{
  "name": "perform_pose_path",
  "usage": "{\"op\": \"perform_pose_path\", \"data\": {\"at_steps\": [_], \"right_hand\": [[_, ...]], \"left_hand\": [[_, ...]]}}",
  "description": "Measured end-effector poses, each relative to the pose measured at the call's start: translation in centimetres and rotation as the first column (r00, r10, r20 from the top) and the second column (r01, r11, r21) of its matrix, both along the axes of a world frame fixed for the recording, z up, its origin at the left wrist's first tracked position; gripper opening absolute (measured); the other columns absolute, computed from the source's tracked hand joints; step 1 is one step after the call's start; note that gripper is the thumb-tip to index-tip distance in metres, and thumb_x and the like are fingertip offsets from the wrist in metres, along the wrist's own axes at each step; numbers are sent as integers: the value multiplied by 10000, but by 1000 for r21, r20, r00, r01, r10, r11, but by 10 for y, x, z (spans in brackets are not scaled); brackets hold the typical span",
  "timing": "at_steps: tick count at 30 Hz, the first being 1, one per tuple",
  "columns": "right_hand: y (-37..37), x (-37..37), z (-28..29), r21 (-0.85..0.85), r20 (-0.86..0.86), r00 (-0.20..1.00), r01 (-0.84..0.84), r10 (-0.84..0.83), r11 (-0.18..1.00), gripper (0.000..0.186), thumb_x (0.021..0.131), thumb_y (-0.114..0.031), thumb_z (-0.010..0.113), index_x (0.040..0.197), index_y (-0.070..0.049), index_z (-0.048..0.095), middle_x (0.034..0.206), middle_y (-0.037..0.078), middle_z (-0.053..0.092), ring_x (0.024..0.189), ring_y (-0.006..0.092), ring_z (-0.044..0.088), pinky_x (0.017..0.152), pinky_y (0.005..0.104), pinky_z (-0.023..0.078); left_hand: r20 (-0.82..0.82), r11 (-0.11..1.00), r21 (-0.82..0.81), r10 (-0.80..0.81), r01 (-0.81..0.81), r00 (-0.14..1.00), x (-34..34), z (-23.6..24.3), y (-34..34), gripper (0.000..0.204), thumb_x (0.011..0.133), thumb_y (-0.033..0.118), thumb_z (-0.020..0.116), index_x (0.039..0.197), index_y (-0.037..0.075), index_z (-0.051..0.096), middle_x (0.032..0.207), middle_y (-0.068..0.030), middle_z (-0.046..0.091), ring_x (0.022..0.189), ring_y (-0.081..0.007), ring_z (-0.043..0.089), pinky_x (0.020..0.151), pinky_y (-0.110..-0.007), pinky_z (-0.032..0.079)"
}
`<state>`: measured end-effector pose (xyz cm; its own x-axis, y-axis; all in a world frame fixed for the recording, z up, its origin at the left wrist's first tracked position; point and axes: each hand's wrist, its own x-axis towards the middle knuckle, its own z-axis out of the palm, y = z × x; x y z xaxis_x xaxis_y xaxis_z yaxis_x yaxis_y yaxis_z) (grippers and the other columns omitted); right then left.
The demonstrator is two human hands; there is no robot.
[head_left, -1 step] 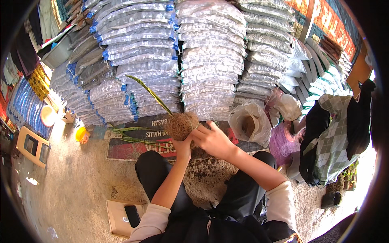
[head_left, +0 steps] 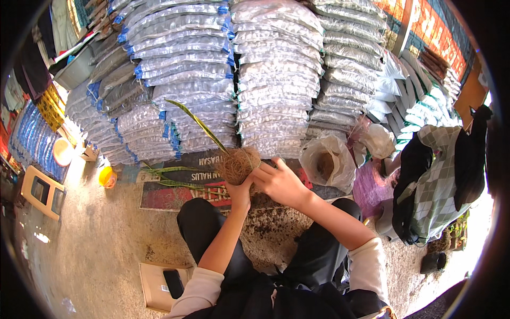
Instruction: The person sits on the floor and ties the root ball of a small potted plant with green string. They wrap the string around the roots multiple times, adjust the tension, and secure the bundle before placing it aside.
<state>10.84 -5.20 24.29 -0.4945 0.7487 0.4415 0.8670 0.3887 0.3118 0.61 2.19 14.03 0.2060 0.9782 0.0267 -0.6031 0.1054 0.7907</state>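
Observation:
A long striped green-yellow leaf [head_left: 194, 121] rises from a brown ball of fibre [head_left: 234, 166] above the mat. My left hand [head_left: 239, 194] grips the ball from below, partly hidden by it. My right hand [head_left: 277, 186] is closed against the ball's right side, its fingertips at a thin pale strand [head_left: 256, 166] wound there. More long green leaves [head_left: 175, 183] lie on the printed mat [head_left: 154, 196] behind and left of my hands.
Tall stacks of filled bags [head_left: 276, 80] line the back. An open plastic sack [head_left: 340, 165] and draped clothing [head_left: 435, 175] are to my right. An orange container [head_left: 106, 177], a plastic stool [head_left: 53, 201] and a phone [head_left: 173, 283] on a tan board lie to my left.

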Motion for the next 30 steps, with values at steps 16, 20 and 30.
{"op": "perform_pose_path", "data": {"at_steps": [16, 20, 30], "right_hand": [[-16, -1, 6, -312, -233, 963, 56, -133, 949, 109, 665, -85, 598, 708, -59, 502, 731, 54, 473, 671, 185, 534, 673, 298, 391], [-19, 10, -5, -301, -642, 732, 36, -230, 953, 138, 682, -1, 593, 799, -24, 523, 774, 77, 523, 684, 195, 562, 606, 280, 432], [-9, 122, -91, -309, -949, -165, 330, -268, 892, 383, 711, -98, 618, 1065, -31, 488, 990, 126, 492, 966, 238, 472, 866, 334, 365]], "left_hand": [[84, 974, -228, 10, 9, 996, -16, 14, 30, 716, 688, 164, 721, 1258, 63, 301, 1182, -106, 404, 1072, -234, 441, 867, -370, 437], [108, 953, -303, 27, 7, 994, -26, 21, 32, 752, 693, 186, 712, 1284, 85, 257, 1208, -117, 375, 1113, -247, 412, 871, -413, 452], [187, 957, -287, 11, 44, 982, -35, 22, 36, 663, 717, 155, 683, 1248, 71, 297, 1140, -110, 428, 1022, -231, 500, 784, -387, 515]]}}
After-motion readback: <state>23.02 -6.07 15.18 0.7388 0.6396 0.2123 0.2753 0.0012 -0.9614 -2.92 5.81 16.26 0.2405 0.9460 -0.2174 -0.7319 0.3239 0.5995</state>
